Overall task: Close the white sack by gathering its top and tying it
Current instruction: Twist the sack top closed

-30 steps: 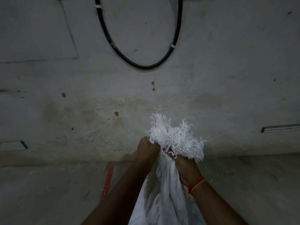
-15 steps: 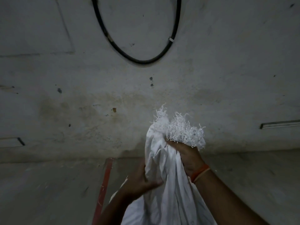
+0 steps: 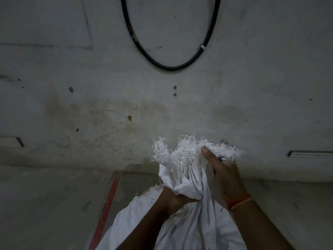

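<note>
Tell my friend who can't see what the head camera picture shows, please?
Two bare hands bunch up the top of a white sack: the left hand squeezes its neck low down, and the right hand grips the frayed top edge higher up. Behind is a stained grey wall with a hanging black cable, and a red strip lies on the floor.
</note>
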Tool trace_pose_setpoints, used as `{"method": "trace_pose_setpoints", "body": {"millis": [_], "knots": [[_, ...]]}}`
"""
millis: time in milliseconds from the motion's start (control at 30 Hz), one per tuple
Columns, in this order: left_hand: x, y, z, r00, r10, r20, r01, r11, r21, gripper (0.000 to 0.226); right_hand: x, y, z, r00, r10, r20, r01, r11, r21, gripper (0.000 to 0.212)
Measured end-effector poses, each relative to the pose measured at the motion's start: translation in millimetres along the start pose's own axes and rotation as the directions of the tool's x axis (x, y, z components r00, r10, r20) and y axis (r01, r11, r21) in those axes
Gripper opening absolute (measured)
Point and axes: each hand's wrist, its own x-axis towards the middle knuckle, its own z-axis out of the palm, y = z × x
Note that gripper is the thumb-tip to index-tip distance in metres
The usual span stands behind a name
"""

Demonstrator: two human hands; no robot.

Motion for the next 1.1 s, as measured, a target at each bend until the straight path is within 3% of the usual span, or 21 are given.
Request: {"method": "trace_pose_setpoints", "body": {"millis": [33, 67, 100, 133, 167, 233, 267, 333, 400, 467, 533, 633, 867, 1100], "knots": [[2, 0, 1, 1.0, 0.0, -0.022, 0.0, 1.0, -0.012, 0.104, -4, -8, -2, 0.98, -0.164, -0.117, 0.144, 0.976, -0.161, 0.073], [0, 3, 3, 0.999, 0.042, 0.018, -0.042, 0.999, -0.008, 0.082, -8, -17, -5, 0.913, -0.367, -0.178, 0.297, 0.897, -0.326, 0.081], [1, 4, 6, 0.996, 0.069, 0.06, -0.069, 0.998, -0.001, 0.061, -11, -24, -8, 0.82, -0.553, -0.146, 0.43, 0.765, -0.479, 0.083], [0, 5, 7, 0.994, 0.088, 0.066, -0.09, 0.996, 0.03, 0.05, -15, -36, -8, 0.742, -0.67, -0.029, 0.522, 0.604, -0.602, 0.08], [1, 5, 7, 0.995, 0.089, 0.05, -0.089, 0.996, 0.011, 0.046, -15, -45, -7, 0.709, -0.691, 0.144, 0.578, 0.451, -0.68, 0.074], [-2, 4, 2, 0.996, 0.09, 0.01, -0.09, 0.994, -0.065, 0.046, -12, -57, 2, 0.753, -0.49, 0.439, 0.588, 0.201, -0.783, 0.068], [-5, 6, 0, 0.995, 0.096, 0.005, -0.095, 0.993, -0.069, 0.047, -9, -55, 7, 0.78, -0.347, 0.521, 0.587, 0.114, -0.802, 0.068], [-8, 7, -2, 0.998, 0.066, -0.016, -0.068, 0.989, -0.135, 0.048, -1, -47, 17, 0.797, -0.169, 0.58, 0.595, 0.047, -0.803, 0.063], [-11, 8, -2, 0.995, 0.092, 0.024, -0.089, 0.99, -0.113, 0.052, 3, -39, 26, 0.777, -0.156, 0.61, 0.622, 0.036, -0.782, 0.041], [-9, 7, -3, 0.994, 0.111, 0.023, -0.106, 0.984, -0.146, 0.058, 6, -32, 32, 0.738, -0.251, 0.626, 0.653, 0.031, -0.757, 0.019], [-13, 12, -8, 0.994, 0.108, 0.016, -0.103, 0.979, -0.177, 0.053, 7, -29, 34, 0.715, -0.358, 0.6, 0.665, 0.084, -0.742, 0.011], [-22, 22, -15, 0.989, 0.144, 0.026, -0.136, 0.971, -0.198, 0.039, 10, -32, 37, 0.714, -0.47, 0.519, 0.658, 0.195, -0.728, 0.014], [-36, 43, -21, 0.972, 0.217, 0.095, -0.193, 0.957, -0.216, 0.025, 18, -46, 45, 0.663, -0.557, 0.5, 0.709, 0.254, -0.658, 0.009], [-34, 42, -22, 0.966, 0.253, 0.048, -0.232, 0.937, -0.262, 0.028, 27, -43, 41, 0.732, -0.551, 0.401, 0.662, 0.434, -0.612, 0.009]]}}
